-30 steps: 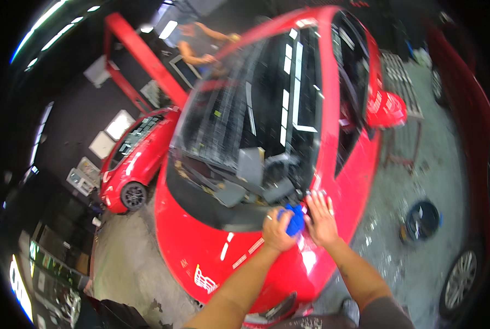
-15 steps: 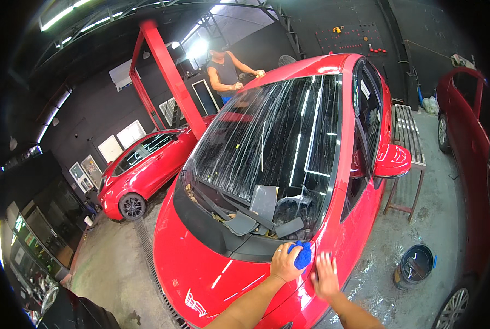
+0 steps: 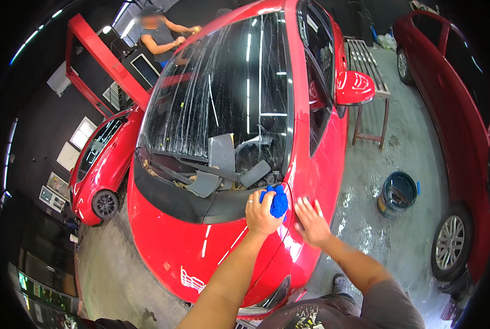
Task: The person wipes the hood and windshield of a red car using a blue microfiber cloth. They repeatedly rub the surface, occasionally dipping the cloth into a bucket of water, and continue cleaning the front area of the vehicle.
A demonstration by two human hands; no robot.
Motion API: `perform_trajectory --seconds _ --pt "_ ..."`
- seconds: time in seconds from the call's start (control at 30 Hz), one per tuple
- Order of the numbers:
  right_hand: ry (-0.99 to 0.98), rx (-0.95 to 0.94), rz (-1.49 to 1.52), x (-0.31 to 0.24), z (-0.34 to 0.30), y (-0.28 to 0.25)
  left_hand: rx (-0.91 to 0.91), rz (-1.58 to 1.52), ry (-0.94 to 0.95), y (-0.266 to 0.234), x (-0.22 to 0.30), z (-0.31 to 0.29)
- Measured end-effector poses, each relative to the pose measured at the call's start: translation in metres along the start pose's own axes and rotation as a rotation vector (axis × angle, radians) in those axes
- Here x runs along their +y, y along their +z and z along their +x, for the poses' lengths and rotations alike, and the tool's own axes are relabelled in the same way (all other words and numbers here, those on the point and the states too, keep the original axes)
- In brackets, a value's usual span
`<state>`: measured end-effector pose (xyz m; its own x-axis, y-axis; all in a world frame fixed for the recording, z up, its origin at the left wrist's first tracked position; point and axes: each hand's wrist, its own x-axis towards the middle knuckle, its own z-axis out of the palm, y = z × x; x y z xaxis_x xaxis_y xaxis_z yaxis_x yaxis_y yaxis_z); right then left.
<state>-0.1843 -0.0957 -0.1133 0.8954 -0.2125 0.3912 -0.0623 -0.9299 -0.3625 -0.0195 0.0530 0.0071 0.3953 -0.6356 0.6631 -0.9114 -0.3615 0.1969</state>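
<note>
The left hand (image 3: 262,218) keeps no slack, its grip closed around a bunched, textured blue cloth (image 3: 277,202) at the glossy red hood's (image 3: 171,236) far right corner; the right hand (image 3: 312,223) is open. Trapped grit could scratch the hood.

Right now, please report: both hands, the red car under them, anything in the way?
Left hand gripping blue cloth by windshield corner. Right hand open, empty, beside the cloth. Red car underneath: windshield streaked. Grey pieces at windshield base, near left hand.

no text can be read, the pale print (image 3: 309,317) on the dark shirt (image 3: 392,306) included.
</note>
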Motion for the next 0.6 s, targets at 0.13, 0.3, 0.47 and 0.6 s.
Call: perform_trajectory --seconds 0.13,0.3,0.47,0.6 --pt "0.046 0.061 0.014 -0.012 0.06 -0.033 -0.012 0.004 -0.01 -0.003 -0.004 -0.001" --pt "0.15 -0.013 0.142 -0.035 -0.026 0.027 0.009 0.004 0.004 0.0 -0.008 -0.002" --pt "0.368 0.3 0.258 -0.011 0.107 -0.038 0.009 0.007 0.001 0.002 -0.003 0.001" --pt "0.393 0.302 0.313 -0.02 0.094 -0.021 0.012 0.014 0.009 0.004 -0.008 -0.006"
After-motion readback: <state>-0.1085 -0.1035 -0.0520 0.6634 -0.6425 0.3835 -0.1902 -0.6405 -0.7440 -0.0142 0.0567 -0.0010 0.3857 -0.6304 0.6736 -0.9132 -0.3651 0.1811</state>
